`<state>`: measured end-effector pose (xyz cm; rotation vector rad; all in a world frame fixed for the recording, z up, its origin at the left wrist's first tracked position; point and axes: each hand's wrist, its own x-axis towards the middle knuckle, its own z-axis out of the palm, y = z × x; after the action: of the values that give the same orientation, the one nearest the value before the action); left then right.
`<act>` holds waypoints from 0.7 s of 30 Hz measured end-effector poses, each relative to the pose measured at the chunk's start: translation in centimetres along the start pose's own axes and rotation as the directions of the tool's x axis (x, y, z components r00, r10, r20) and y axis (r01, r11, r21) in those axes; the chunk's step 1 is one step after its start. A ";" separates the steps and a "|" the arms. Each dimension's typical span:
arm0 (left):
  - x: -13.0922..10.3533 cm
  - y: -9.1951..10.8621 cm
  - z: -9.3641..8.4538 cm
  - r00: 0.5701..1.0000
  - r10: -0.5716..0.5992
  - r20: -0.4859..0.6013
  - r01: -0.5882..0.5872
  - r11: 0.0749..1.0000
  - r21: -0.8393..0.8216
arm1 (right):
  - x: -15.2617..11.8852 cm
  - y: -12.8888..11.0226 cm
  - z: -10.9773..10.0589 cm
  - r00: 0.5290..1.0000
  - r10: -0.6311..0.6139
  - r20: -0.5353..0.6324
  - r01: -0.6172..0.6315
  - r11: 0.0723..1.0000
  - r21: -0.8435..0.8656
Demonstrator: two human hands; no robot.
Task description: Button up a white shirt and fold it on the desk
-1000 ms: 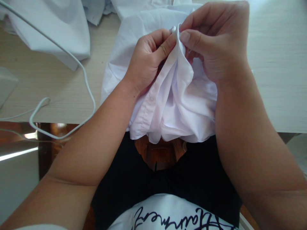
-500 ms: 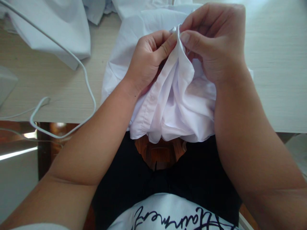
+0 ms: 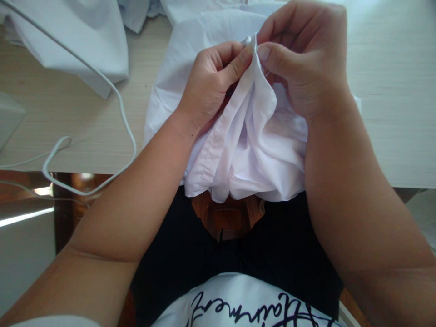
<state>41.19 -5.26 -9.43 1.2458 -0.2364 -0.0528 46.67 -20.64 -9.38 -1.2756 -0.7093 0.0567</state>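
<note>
A white shirt (image 3: 282, 136) lies bunched at the table's front edge, its lower part hanging over it. My left hand (image 3: 218, 77) pinches the shirt's button strip between thumb and forefinger. A small white button (image 3: 248, 40) shows at those fingertips. Just to the right, my right hand (image 3: 306, 59) has its thumb and fingers closed on the folded edge of the same cloth. Its lower fingers are partly hidden behind the fabric. Another button (image 3: 217, 138) sits lower on the strip.
More white cloth (image 3: 78, 36) lies at the back left of the pale table (image 3: 391, 100). A white cable (image 3: 124, 118) loops across the left side and over the front edge. A pale object (image 3: 10, 118) stands at the far left.
Both hands keep their grip on the shirt. The right hand has shifted up very slightly, and the button at the left fingertips shows more clearly.
</note>
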 end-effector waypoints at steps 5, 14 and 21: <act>0.1 -0.1 -0.2 1.000 -0.005 -0.027 0.006 1.000 0.019 | 0.0 0.2 0.2 1.000 0.002 0.005 -0.002 1.000 0.023; -0.1 -0.1 0.0 0.999 0.001 -0.033 -0.001 1.000 0.013 | -0.1 0.0 0.5 1.000 0.014 0.014 -0.014 1.000 0.020; -0.1 -0.1 0.0 1.000 0.013 -0.012 -0.013 1.000 0.022 | -0.4 -0.2 0.4 0.999 0.031 0.042 -0.030 0.999 -0.011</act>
<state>41.09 -5.32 -9.56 1.2663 -0.2348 -0.0311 46.14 -20.52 -9.37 -1.2979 -0.7272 0.1054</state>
